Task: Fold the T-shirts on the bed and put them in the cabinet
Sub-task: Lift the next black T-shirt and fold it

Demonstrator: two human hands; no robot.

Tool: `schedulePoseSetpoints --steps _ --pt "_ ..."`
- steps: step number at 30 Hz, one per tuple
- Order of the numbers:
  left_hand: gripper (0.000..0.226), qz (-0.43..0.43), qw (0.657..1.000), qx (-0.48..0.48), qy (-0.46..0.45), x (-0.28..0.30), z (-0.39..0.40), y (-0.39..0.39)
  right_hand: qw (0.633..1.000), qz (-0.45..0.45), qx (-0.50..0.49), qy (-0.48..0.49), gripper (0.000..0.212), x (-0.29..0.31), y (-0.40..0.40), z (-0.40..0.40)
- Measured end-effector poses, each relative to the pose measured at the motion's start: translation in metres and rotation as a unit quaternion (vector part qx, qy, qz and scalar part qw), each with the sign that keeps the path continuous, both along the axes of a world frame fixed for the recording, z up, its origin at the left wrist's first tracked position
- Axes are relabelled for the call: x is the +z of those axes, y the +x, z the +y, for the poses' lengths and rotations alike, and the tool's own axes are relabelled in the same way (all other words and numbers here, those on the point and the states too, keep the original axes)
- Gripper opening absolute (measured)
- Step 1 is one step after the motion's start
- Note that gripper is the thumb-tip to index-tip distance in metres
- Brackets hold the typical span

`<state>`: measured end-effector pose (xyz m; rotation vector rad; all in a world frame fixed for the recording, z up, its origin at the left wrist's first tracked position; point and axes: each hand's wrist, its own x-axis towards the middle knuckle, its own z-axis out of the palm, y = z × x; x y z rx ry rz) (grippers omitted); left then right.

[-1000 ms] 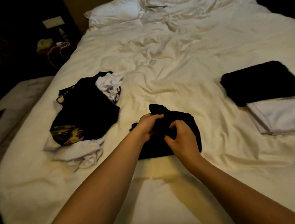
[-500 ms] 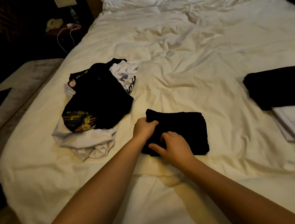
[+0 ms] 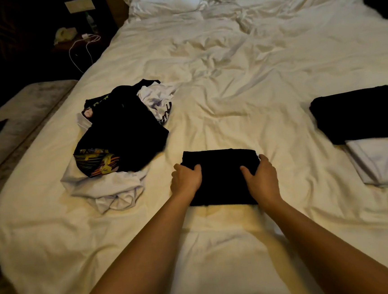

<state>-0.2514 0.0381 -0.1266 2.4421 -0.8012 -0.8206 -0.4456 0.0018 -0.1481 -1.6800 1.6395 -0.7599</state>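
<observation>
Left grip: the left hand point(image 3: 186, 179) holds the left edge of the folded black T-shirt point(image 3: 221, 177), thumb on top and fingers curled under the edge.
Right grip: the right hand point(image 3: 261, 173) holds the right edge of the same shirt, thumb lying on the cloth and fingers wrapped round the side.
Black shirt: a flat, neat rectangle on the bed point(image 3: 228, 73), near its front edge, between the two hands.
Unfolded pile point(image 3: 119, 139): to the left of the held shirt and apart from it, a heap of crumpled shirts, black ones on top with a bright yellow and orange print, white ones below and behind.
Folded stack: at the right side of the bed, well apart from the hands, a folded black shirt point(image 3: 361, 115) lies with a folded white shirt point(image 3: 386, 162) just in front of it, the two touching.
Pillows point(image 3: 166, 1): white, at the far head of the bed.
Nightstand point(image 3: 80, 42): dark, left of the bed, with a white cable on it.
</observation>
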Motion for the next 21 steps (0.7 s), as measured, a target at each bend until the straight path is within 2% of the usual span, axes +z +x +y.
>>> schedulePoseSetpoints --steps 3,7,10,13,17,21 --pt "0.083 0.010 1.000 -0.021 0.019 -0.002 0.004 0.006 0.991 -0.042 -0.056 0.118 0.053 0.014 -0.005 -0.010" --pt "0.078 0.101 0.994 -0.042 -0.028 -0.003 0.007 0.013 0.978 -0.074 -0.041 0.189 0.042 0.017 -0.014 -0.020" --pt "0.065 0.199 0.976 -0.018 -0.091 -0.002 0.008 0.017 0.969 -0.139 -0.021 0.202 0.025 0.022 -0.016 -0.017" --pt "0.050 0.275 0.953 -0.023 -0.126 0.009 0.003 0.014 0.964 -0.183 -0.006 0.194 0.018 0.030 -0.023 -0.015" --pt "0.045 0.302 0.939 -0.039 -0.161 0.028 -0.015 -0.010 0.967 -0.193 -0.020 0.162 0.016 0.044 -0.047 -0.027" --pt "0.039 0.313 0.933 -0.060 -0.165 0.047 -0.043 -0.052 0.973 -0.175 -0.033 0.145 0.025 0.068 -0.094 -0.049"
